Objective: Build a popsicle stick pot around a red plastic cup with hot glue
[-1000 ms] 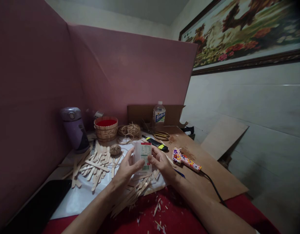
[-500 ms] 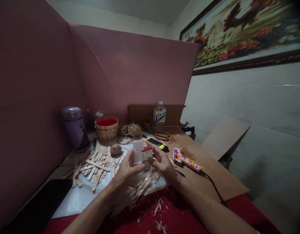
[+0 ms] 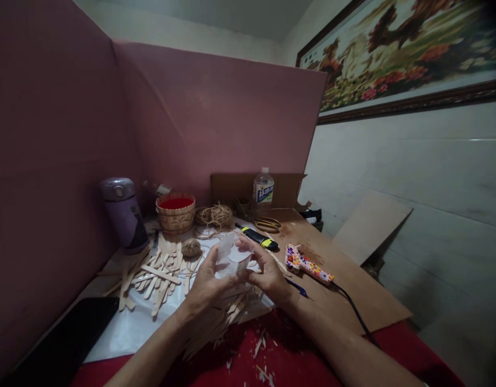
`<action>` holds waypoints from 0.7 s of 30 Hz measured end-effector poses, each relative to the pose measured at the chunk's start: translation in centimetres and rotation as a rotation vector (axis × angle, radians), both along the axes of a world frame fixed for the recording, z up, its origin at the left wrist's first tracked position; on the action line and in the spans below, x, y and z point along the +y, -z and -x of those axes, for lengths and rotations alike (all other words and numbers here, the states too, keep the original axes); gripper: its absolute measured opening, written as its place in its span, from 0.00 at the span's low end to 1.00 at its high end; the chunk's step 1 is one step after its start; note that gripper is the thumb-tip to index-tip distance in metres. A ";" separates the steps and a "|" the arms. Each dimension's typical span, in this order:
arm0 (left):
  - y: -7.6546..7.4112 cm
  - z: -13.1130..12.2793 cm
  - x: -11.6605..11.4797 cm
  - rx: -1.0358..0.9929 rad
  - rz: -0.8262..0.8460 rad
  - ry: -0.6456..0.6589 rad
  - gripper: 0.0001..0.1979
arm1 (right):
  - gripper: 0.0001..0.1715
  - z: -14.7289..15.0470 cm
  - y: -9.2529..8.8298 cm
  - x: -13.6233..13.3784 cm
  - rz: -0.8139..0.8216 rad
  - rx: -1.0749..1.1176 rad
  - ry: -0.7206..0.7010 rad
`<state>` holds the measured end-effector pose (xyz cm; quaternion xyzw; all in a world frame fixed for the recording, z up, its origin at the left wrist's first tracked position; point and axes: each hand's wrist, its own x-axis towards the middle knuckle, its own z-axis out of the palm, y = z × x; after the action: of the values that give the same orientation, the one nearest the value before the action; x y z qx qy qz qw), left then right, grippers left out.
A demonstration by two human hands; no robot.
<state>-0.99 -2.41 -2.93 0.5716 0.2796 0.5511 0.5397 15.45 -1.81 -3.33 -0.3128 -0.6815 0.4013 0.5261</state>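
Note:
Between my two hands is a small white box-like container (image 3: pixel 232 258), tilted so its pale inside faces me. A red line shows along its edge, and I cannot make out what it is made of. My left hand (image 3: pixel 207 277) grips its left side, the thumb along the bottom. On the other side my right hand (image 3: pixel 268 273) closes its fingers round the right edge. Below the hands lie split pieces of wooden sticks (image 3: pixel 237 309). Left of them, wooden craft sticks (image 3: pixel 161 277) are heaped on a white sheet beside a small ball of twine (image 3: pixel 192 248).
At the left stand a purple flask (image 3: pixel 124 215) and a wooden bucket (image 3: pixel 175 214) with a red inside. Twine (image 3: pixel 217 216), scissors (image 3: pixel 267 224), a black-yellow cutter (image 3: pixel 258 237) and a bottle (image 3: pixel 264 191) sit farther back. A corded flowered glue gun (image 3: pixel 310 265) lies on brown board (image 3: pixel 364 298).
Both hands have tipped the white container, so its printed side has turned out of view and its inside shows. The things on the table have stayed put.

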 end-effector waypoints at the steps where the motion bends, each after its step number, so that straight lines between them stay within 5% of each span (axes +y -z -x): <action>1: -0.2 -0.1 -0.2 0.016 0.000 -0.006 0.34 | 0.44 0.0 0.0 0.0 -0.009 0.000 -0.001; 8: -1.3 -0.6 -1.6 0.048 0.008 0.001 0.34 | 0.46 0.4 -0.1 -0.5 -0.069 -0.017 0.020; 15: -0.2 0.1 -0.9 0.048 -0.013 0.059 0.34 | 0.33 0.2 -0.3 -0.4 0.050 0.070 0.046; 21: -0.2 0.4 -0.7 0.055 0.102 0.054 0.38 | 0.32 0.0 0.0 -0.2 0.026 0.065 -0.050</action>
<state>-1.34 -3.14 -2.72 0.5656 0.3066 0.5055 0.5750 15.48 -2.02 -3.28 -0.2893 -0.6662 0.4332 0.5337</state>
